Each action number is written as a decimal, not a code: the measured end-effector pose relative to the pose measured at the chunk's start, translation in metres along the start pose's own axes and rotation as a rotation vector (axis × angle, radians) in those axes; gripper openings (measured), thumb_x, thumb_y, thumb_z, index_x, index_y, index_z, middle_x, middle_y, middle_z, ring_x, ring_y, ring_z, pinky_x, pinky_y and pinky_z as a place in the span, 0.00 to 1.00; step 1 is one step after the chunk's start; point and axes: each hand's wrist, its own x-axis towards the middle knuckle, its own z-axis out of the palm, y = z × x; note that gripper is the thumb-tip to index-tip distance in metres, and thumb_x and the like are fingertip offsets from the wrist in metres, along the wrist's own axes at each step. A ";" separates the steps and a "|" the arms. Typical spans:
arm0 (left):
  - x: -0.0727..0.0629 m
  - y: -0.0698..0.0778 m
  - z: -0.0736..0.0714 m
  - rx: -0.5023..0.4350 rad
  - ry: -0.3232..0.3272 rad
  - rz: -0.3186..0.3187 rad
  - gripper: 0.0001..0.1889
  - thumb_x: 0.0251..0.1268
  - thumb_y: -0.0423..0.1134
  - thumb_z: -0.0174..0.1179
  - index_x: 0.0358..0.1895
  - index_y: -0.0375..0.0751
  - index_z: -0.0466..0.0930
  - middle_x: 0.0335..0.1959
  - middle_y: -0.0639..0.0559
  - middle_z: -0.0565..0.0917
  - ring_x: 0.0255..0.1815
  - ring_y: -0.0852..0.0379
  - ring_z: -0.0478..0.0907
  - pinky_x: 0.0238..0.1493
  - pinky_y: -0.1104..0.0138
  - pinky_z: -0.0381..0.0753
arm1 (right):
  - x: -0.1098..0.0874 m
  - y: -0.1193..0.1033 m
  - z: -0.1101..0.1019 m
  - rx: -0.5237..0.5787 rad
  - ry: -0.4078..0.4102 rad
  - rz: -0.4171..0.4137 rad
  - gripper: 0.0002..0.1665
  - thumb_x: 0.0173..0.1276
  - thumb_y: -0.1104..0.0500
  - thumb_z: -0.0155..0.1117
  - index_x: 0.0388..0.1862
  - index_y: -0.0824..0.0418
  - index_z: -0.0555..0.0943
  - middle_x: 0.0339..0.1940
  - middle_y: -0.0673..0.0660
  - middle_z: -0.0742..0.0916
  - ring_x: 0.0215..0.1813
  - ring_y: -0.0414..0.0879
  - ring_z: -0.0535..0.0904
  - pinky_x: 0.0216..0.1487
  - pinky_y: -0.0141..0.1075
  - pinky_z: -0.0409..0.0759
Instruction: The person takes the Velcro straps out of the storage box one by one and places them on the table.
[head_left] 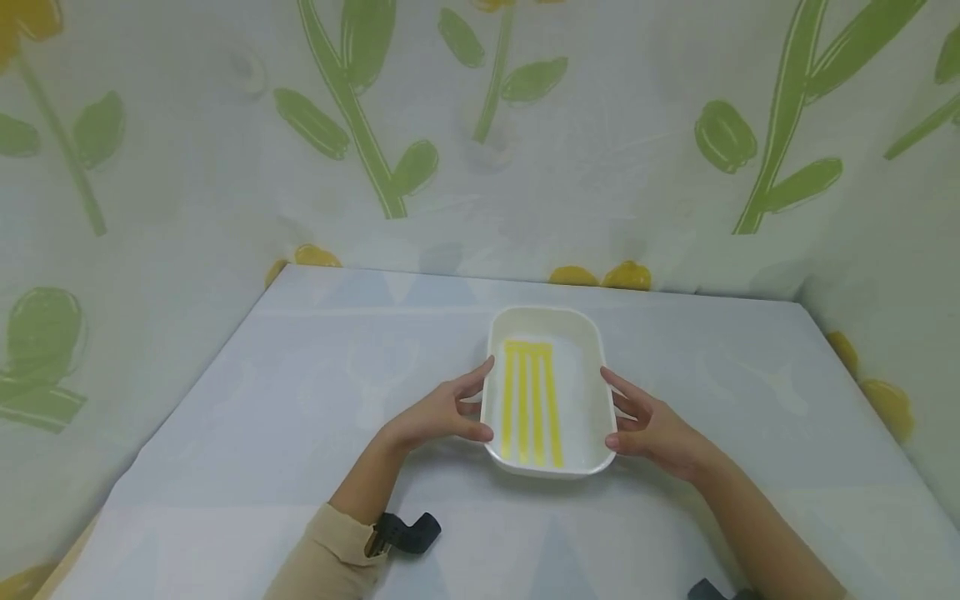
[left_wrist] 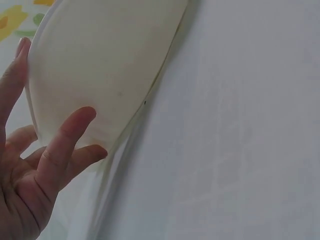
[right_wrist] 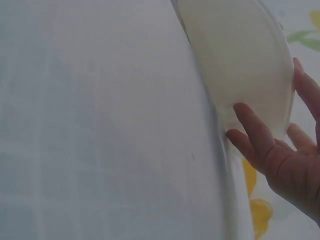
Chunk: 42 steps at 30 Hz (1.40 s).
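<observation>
A white rectangular tray (head_left: 582, 392) with rounded corners is at the middle of the table in the head view. On its floor is a yellow comb-like pattern (head_left: 531, 358) of several long stripes joined at the far end. My left hand (head_left: 444, 411) holds the tray's left side, thumb at the near rim and fingers spread along the wall. On the opposite side my right hand (head_left: 654, 429) grips it the same way. Both wrist views show the tray's pale outer wall (left_wrist: 105, 60) with fingertips against it (right_wrist: 240, 55); the inside is hidden there.
A pale patterned cloth covers the table (head_left: 285, 417). Behind and beside it hang white walls (head_left: 570, 192) printed with green leaves and yellow flowers. A black wrist camera (head_left: 408, 533) sits on the left sleeve cuff.
</observation>
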 end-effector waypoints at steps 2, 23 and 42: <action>0.002 -0.001 0.004 0.003 0.006 -0.003 0.55 0.49 0.36 0.72 0.76 0.53 0.43 0.75 0.45 0.54 0.67 0.42 0.67 0.56 0.59 0.76 | -0.004 0.001 -0.002 0.002 -0.009 -0.013 0.57 0.60 0.67 0.66 0.78 0.48 0.42 0.77 0.66 0.48 0.71 0.63 0.60 0.55 0.41 0.78; 0.014 -0.002 0.014 -0.162 0.102 0.000 0.45 0.52 0.29 0.68 0.74 0.49 0.55 0.74 0.50 0.58 0.69 0.47 0.64 0.45 0.57 0.82 | -0.021 -0.015 -0.013 -0.180 0.087 0.004 0.57 0.57 0.62 0.71 0.77 0.51 0.46 0.75 0.69 0.56 0.65 0.62 0.71 0.51 0.46 0.80; 0.022 -0.018 0.018 -0.222 0.106 0.078 0.50 0.48 0.37 0.73 0.75 0.56 0.52 0.75 0.59 0.54 0.74 0.49 0.54 0.52 0.60 0.79 | -0.025 -0.103 -0.020 -0.544 0.136 -0.079 0.50 0.58 0.54 0.71 0.75 0.56 0.57 0.61 0.65 0.76 0.59 0.57 0.76 0.55 0.49 0.77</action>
